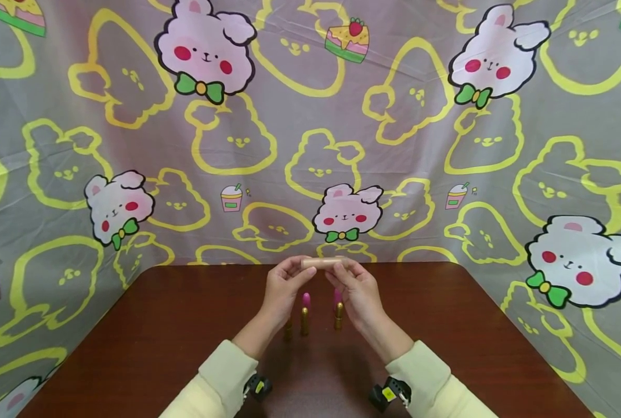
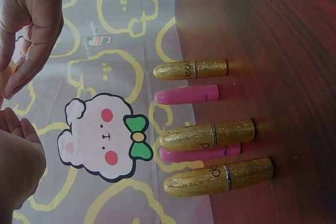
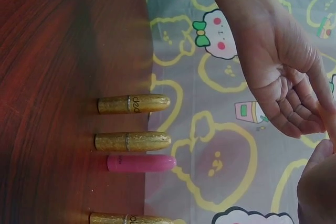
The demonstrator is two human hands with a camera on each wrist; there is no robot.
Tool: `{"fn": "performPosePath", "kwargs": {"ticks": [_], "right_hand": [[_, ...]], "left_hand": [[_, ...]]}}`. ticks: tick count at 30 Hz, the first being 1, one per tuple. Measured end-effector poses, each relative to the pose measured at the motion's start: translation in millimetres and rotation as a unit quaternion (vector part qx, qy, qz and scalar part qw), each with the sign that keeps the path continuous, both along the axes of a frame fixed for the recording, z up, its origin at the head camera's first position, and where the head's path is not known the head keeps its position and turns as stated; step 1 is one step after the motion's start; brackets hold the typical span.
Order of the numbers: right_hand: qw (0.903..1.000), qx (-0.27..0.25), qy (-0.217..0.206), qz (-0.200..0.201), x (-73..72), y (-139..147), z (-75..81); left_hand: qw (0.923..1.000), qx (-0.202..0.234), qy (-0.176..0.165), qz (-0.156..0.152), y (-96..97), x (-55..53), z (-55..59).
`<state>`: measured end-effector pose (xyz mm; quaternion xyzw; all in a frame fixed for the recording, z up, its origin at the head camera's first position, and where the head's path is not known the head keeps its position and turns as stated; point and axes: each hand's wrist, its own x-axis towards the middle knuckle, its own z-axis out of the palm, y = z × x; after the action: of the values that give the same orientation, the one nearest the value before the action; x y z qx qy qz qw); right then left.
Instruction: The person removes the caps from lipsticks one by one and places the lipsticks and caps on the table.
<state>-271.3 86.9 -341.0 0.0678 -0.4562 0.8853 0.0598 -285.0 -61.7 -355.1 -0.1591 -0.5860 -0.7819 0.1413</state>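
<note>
Both hands hold a slim beige tube point(image 1: 321, 263) level above the table, one at each end. The left hand point(image 1: 283, 290) pinches its left end between thumb and fingers, and the right hand point(image 1: 361, 290) pinches the right end. A seam shows near the tube's middle in the head view. Below the hands stand bullet-shaped lipstick tubes: a gold lipstick point(image 2: 219, 177), more gold ones, and a pink lipstick point(image 2: 187, 94) with another pink one. In the wrist views the hands sit at the frame edge and the beige tube is mostly cut off.
The upright tubes stand close together on a dark red-brown wooden table point(image 1: 185, 325). Behind it and at both sides hangs a grey cloth point(image 1: 284, 157) with cartoon rabbits. A small black device point(image 1: 258, 387) is strapped at each wrist.
</note>
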Motion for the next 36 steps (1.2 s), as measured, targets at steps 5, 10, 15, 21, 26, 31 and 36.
{"fn": "performPosePath", "kwargs": {"ticks": [5, 10, 15, 21, 26, 31, 36], "right_hand": [[1.0, -0.003, 0.0, 0.001, 0.6, -1.5, 0.1], [1.0, -0.002, -0.002, 0.0, 0.4, -2.0, -1.0], [1.0, 0.003, -0.006, -0.003, 0.2, -2.4, -2.7], [0.9998, 0.0, -0.002, -0.021, 1.6, -6.3, -2.1], [0.9996, 0.001, 0.002, -0.03, 2.0, -8.5, -2.0], [0.9992, 0.001, 0.003, -0.041, 1.5, -9.9, -0.6], [0.999, -0.014, -0.004, -0.042, 1.5, -10.3, 2.2]], "left_hand": [[0.9999, 0.013, -0.003, -0.001, -0.3, -1.1, -1.9], [0.9999, 0.015, -0.002, -0.002, -1.0, -1.2, -3.0], [0.9999, 0.013, -0.002, 0.003, -1.3, 0.6, -3.8], [0.9996, 0.028, 0.005, 0.009, 0.1, -0.6, -5.3], [0.9994, 0.033, 0.004, 0.012, -0.1, -0.8, -5.5], [0.9992, 0.034, 0.011, 0.018, 0.3, -1.0, -4.6], [0.999, 0.036, 0.016, 0.02, 1.1, -0.8, -2.9]]}}
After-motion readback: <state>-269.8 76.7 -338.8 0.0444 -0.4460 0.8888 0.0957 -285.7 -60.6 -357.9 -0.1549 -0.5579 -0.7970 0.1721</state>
